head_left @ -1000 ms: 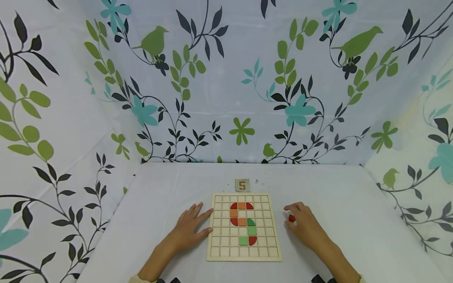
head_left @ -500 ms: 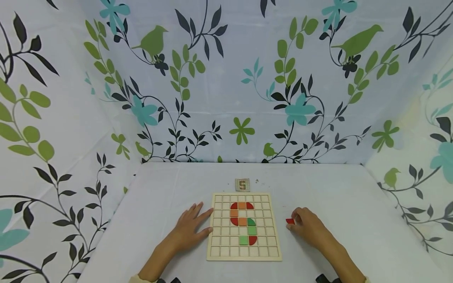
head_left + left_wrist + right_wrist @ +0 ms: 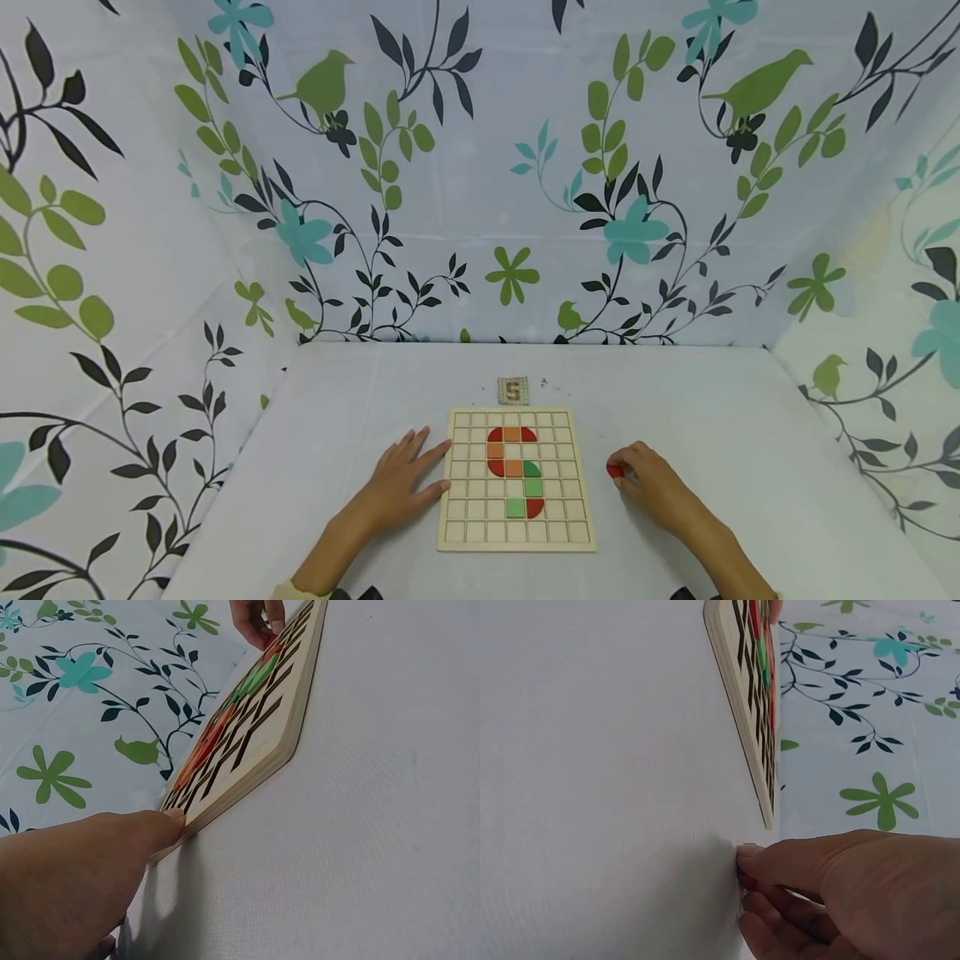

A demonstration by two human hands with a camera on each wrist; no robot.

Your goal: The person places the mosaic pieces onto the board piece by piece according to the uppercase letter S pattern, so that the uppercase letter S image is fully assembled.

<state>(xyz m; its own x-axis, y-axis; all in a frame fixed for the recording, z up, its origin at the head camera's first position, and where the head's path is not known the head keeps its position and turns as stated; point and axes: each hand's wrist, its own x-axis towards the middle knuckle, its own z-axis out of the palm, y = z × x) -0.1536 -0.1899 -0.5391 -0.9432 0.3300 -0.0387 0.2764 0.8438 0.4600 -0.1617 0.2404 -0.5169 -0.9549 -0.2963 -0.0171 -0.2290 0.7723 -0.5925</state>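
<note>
A wooden grid board [image 3: 480, 533] lies on the white table, with red, orange and green tiles set in some of its squares. Along the board's left edge my left hand [image 3: 402, 483] rests with fingers spread, thumb and a fingertip touching the rim; its thumb [image 3: 169, 825] shows against the edge in the left wrist view. Right of the board, my right hand [image 3: 651, 479] pinches a red tile [image 3: 615, 471] close to the table top. In the right wrist view that red tile [image 3: 746, 880] is mostly hidden by the thumb and fingers.
A small card [image 3: 513, 391] with a gridded S-like figure lies just beyond the board. Dark specks [image 3: 545, 382] dot the table near it. Patterned cloth [image 3: 450, 167] with leaves and birds stands behind and at both sides.
My right hand has shifted slightly right and turned the red tile between its fingers, showing a rounded edge now. The left hand stays at the board's edge.
</note>
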